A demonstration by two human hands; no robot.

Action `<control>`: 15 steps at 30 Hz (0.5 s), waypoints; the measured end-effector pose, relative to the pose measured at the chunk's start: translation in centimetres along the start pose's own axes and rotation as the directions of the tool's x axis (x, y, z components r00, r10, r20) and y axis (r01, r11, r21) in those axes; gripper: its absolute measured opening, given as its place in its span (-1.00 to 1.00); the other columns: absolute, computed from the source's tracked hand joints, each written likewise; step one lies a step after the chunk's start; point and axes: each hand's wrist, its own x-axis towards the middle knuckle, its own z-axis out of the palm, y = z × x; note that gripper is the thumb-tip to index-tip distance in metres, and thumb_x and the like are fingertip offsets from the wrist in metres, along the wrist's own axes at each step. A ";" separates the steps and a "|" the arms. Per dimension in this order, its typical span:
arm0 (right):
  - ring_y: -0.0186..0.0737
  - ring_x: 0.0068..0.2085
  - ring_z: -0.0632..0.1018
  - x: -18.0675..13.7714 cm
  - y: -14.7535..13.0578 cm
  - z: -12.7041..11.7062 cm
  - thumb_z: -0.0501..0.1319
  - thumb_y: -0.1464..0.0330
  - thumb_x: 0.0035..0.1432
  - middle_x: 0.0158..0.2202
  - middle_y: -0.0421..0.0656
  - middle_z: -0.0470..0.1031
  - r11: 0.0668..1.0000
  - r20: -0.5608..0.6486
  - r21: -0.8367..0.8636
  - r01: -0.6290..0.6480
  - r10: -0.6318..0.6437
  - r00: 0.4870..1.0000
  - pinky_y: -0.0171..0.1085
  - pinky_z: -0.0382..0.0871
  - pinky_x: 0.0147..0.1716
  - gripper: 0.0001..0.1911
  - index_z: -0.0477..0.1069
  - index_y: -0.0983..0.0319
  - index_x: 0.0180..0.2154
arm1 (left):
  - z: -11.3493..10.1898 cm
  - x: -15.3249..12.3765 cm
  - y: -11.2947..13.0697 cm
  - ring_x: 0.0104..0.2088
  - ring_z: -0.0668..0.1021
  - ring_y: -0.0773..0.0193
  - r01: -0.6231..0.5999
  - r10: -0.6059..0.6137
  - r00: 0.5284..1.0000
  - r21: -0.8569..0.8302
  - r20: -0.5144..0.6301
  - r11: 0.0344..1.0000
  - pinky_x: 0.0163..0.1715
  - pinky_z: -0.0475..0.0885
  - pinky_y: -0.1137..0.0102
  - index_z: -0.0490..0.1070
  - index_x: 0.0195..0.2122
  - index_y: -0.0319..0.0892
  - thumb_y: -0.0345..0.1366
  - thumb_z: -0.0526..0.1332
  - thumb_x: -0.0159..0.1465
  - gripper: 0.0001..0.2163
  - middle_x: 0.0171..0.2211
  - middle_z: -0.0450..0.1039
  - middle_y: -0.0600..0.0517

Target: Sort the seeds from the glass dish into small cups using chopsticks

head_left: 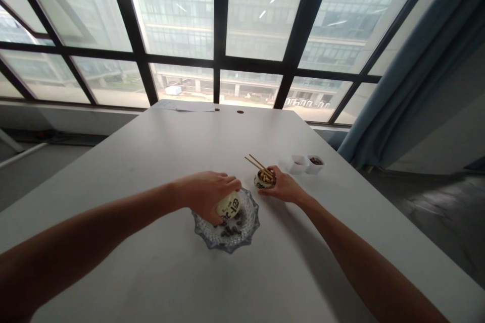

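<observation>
My left hand (pixel 212 193) is closed round a cream cup (pixel 229 206) with dark lettering, tilted over a scalloped glass bowl (pixel 248 229). Several dark, bean-like pieces (pixel 230 230) lie in the bowl below the cup. The cup's mouth cannot be made out. To the right, my right hand (pixel 283 185) grips a similar small cup (pixel 260 181) by its side. This one stands upright and holds pale, peanut-like pieces (pixel 267 176). A pair of chopsticks (pixel 256 161) rests across its rim, pointing up and left.
Two small white containers stand to the right on the white table (pixel 182 146): one (pixel 298 164) beside another (pixel 316 164) with dark pieces inside. Papers (pixel 185 105) lie at the far edge, near two round holes. Windows rise behind, and a blue curtain (pixel 394 70) hangs at right.
</observation>
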 end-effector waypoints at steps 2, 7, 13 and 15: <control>0.00 -0.09 0.62 0.0 0.1 0.2 0.50 0.15 -0.15 -0.09 -0.09 0.60 1.000 0.015 0.028 0.006 -0.007 1.000 -0.19 0.44 -0.13 -0.25 0.23 0.13 0.04 | 0.5 -0.3 -0.3 -0.25 0.55 0.07 0.017 -0.018 1.000 0.012 0.002 1.000 -0.28 0.42 0.30 0.32 -0.01 -0.21 -0.04 0.37 0.01 -0.44 -0.20 0.47 -0.08; 0.01 -0.08 0.62 -0.3 -0.2 0.6 0.48 0.17 -0.13 -0.08 -0.09 0.60 1.000 -0.020 0.020 0.015 -0.014 1.000 -0.17 0.44 -0.12 -0.28 0.24 0.11 0.04 | 1.5 -0.4 -0.4 -0.28 0.55 0.07 0.015 -0.014 1.000 0.054 -0.008 0.998 -0.37 0.41 0.32 0.38 -0.04 -0.14 0.01 0.33 0.06 -0.50 -0.25 0.46 -0.06; 0.06 -0.08 0.61 -1.3 -1.2 0.9 0.42 0.10 -0.05 -0.07 -0.08 0.60 0.994 -0.102 -0.106 0.021 -0.032 0.994 -0.17 0.43 -0.15 -0.35 0.29 0.11 0.05 | 2.3 0.2 -0.1 -0.29 0.54 0.10 0.013 -0.011 0.999 0.050 -0.041 0.999 -0.37 0.42 0.33 0.37 -0.01 -0.13 0.03 0.33 0.05 -0.47 -0.26 0.43 -0.04; 0.06 -0.09 0.61 -1.6 -1.4 1.0 0.40 0.08 -0.02 -0.07 -0.08 0.60 0.989 -0.121 -0.146 0.017 -0.035 0.992 -0.17 0.43 -0.17 -0.37 0.29 0.10 0.05 | 2.2 0.3 0.1 -0.29 0.54 0.10 0.013 -0.011 0.999 0.046 -0.031 0.999 -0.37 0.42 0.34 0.38 -0.03 -0.12 0.01 0.34 0.04 -0.48 -0.27 0.43 -0.03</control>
